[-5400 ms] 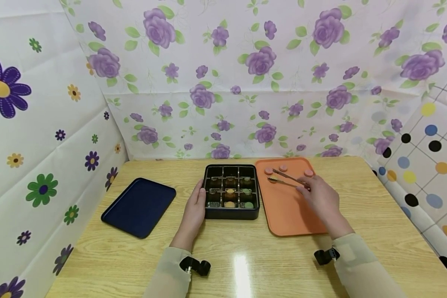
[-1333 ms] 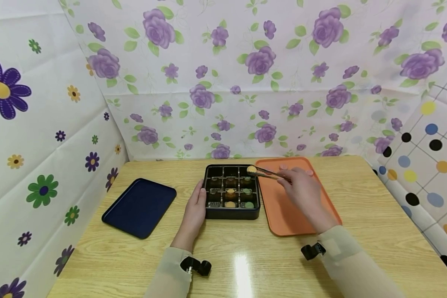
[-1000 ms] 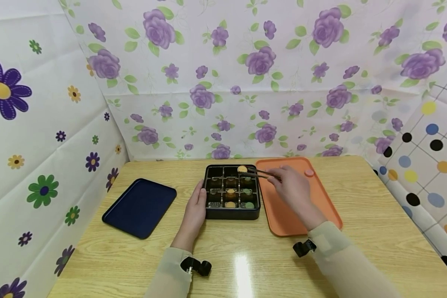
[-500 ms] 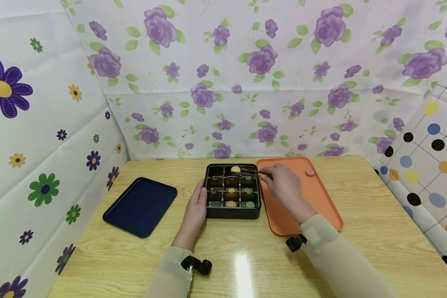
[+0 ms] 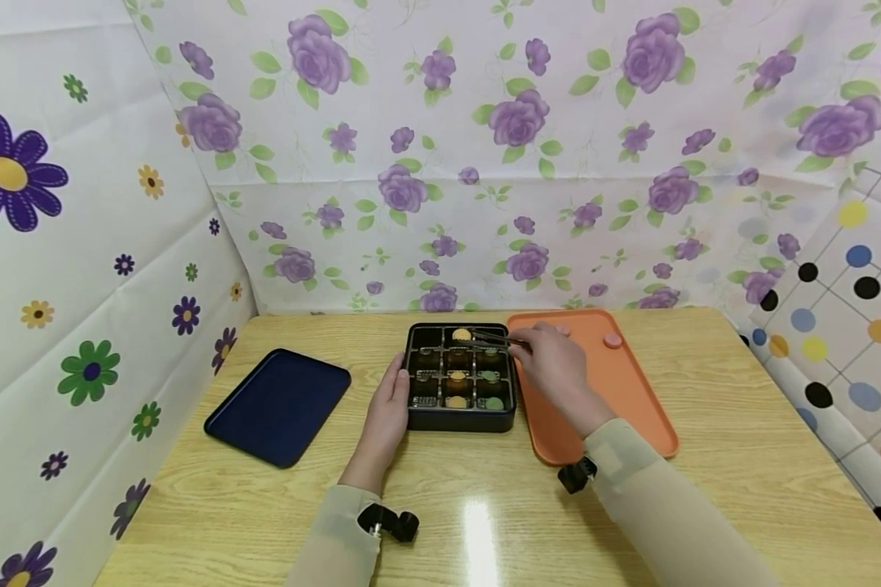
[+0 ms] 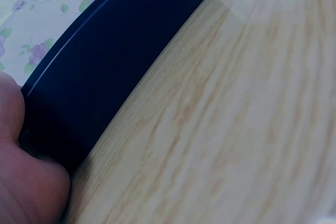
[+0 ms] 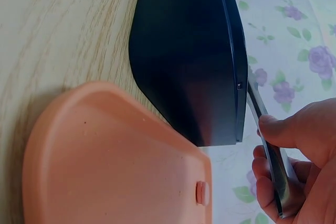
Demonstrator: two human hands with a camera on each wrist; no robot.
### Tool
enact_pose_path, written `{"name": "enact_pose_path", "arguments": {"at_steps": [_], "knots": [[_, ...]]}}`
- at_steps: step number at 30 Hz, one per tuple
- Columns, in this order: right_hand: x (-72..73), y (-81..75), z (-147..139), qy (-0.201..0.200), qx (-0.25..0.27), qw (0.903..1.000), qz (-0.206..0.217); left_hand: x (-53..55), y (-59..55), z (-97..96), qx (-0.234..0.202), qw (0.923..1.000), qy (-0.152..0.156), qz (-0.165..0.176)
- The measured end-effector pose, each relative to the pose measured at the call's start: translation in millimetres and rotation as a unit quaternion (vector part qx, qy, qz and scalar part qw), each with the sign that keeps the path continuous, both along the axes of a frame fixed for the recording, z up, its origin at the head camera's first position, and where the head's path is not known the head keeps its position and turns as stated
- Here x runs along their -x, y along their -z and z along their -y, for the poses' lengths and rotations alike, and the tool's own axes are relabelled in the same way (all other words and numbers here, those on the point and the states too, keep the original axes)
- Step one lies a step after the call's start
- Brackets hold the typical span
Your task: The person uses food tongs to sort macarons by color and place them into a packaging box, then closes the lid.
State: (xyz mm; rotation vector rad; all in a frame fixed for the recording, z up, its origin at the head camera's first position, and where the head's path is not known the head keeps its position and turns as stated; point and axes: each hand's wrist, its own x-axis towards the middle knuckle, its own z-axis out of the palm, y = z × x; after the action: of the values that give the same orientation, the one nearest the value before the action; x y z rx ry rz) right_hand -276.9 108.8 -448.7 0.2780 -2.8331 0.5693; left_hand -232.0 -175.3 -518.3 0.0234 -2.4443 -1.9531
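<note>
My left hand point(image 5: 387, 408) lies along the left side of a black box point(image 5: 461, 420), its fingers straight against the wall. The box has a divided insert with several compartments. My right hand point(image 5: 554, 367) holds metal tongs point(image 5: 495, 338) over the box's right rim. At the tong tips, a yellow macaron point(image 5: 461, 334) is at the back middle compartment; whether the tips still pinch it, I cannot tell. Nearer compartments hold yellow macarons point(image 5: 457, 402) and green macarons point(image 5: 494, 403). In the right wrist view, thumb and fingers grip the tongs point(image 7: 275, 171).
An orange tray point(image 5: 580, 424) stands right of the box, with a pink macaron point(image 5: 613, 340) and another pink one point(image 5: 563, 329) partly behind my right hand. A dark blue tray point(image 5: 279, 408) lies to the left on the wooden table point(image 5: 440, 505).
The tongs picked up the yellow macaron from the orange tray and carried it left over the box to the back middle compartment. My left hand has stayed on the box.
</note>
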Motion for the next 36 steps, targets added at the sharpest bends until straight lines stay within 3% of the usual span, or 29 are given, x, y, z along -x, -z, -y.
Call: {"name": "enact_pose_path", "arguments": {"at_steps": [28,36], "knots": [[-1.8,1.8,-1,0.006,0.005,0.9998,0.016,0.2,0.0,-1.1,0.002,1.0000,-0.002,0.002],[-6.6,2.8,-14,0.010,0.010,0.9999,-0.006,1.4,0.8,-0.2,0.002,1.0000,-0.005,0.004]]}}
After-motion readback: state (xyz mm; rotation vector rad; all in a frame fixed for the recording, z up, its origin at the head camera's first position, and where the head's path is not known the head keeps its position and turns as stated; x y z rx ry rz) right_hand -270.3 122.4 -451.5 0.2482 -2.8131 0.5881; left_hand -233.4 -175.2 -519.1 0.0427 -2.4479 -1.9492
